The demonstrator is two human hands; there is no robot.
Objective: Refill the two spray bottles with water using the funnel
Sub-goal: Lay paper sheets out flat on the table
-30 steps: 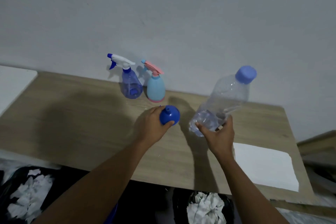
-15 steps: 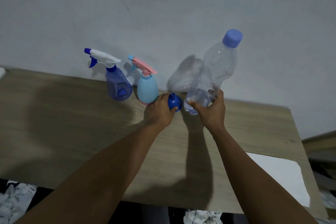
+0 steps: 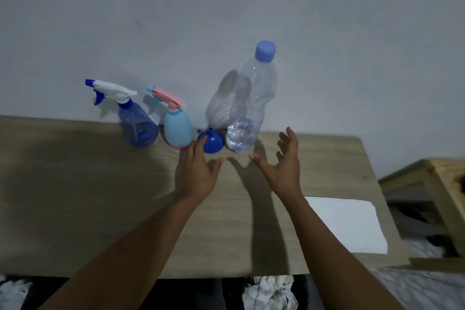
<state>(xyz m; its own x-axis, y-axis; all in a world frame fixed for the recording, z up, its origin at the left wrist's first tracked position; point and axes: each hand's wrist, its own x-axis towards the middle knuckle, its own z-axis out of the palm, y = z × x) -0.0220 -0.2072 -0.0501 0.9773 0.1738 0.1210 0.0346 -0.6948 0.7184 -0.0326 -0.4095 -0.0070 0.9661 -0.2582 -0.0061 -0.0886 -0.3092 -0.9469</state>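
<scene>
Spray bottles (image 3: 139,126) and (image 3: 178,131) stand capped left of our funnel (image 3: 214,143) and water bottle (image 3: 247,113), so with both hands (image 3: 200,171) (image 3: 283,166) spread empty, all filling remains.

blue spray bottle (image 3: 138,126): translucent, upright, capped | light-blue spray bottle (image 3: 177,131): pink trigger, upright, just right | blue funnel (image 3: 212,143): spout up, between it and water bottle (image 3: 249,108), blue-capped, water low
</scene>
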